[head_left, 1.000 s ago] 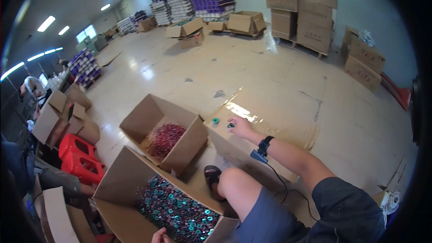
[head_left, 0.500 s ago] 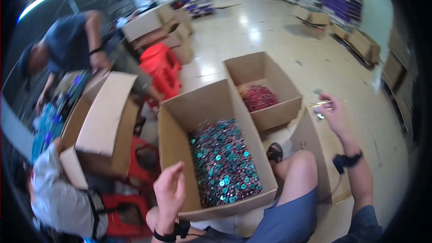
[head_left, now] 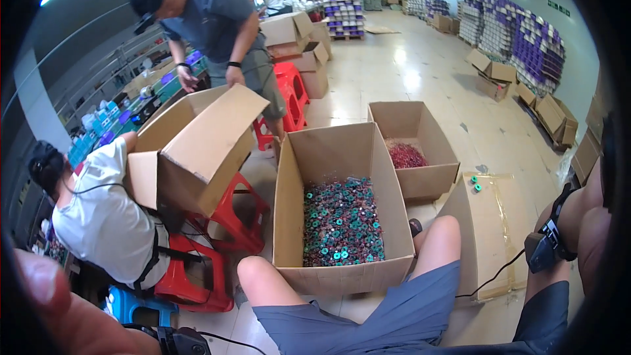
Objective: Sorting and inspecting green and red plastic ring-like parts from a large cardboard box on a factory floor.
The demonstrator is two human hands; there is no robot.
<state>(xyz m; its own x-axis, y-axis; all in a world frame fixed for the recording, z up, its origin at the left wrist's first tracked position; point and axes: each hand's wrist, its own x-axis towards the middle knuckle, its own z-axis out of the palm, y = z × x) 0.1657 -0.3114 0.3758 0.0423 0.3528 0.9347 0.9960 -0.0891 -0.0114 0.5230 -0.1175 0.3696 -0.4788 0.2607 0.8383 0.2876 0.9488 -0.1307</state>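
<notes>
My left hand [head_left: 59,306] is raised close to the camera at the lower left, its thumb toward me and the other fingers out of sight. At the right edge my right hand [head_left: 595,236] is also lifted near the camera, its fingers hidden. Neither touches the boxes. Between my knees an open cardboard box [head_left: 289,223] holds many small round pieces [head_left: 342,223], with green and dark reddish tops. Two green ring-shaped pieces [head_left: 475,184] lie on a closed, taped carton [head_left: 490,236] at my right.
Beyond stands a second open box [head_left: 430,184] with small red pieces. At left, a co-worker in grey [head_left: 217,20] tilts a cardboard box [head_left: 210,144] beside a seated person in white [head_left: 98,217]. Red stools [head_left: 230,213] and stacked purple-white goods [head_left: 536,46] stand around.
Both my hands have risen toward the camera, the right leaving the closed carton where two green pieces now lie. The view has tilted up. The standing co-worker appears more upright.
</notes>
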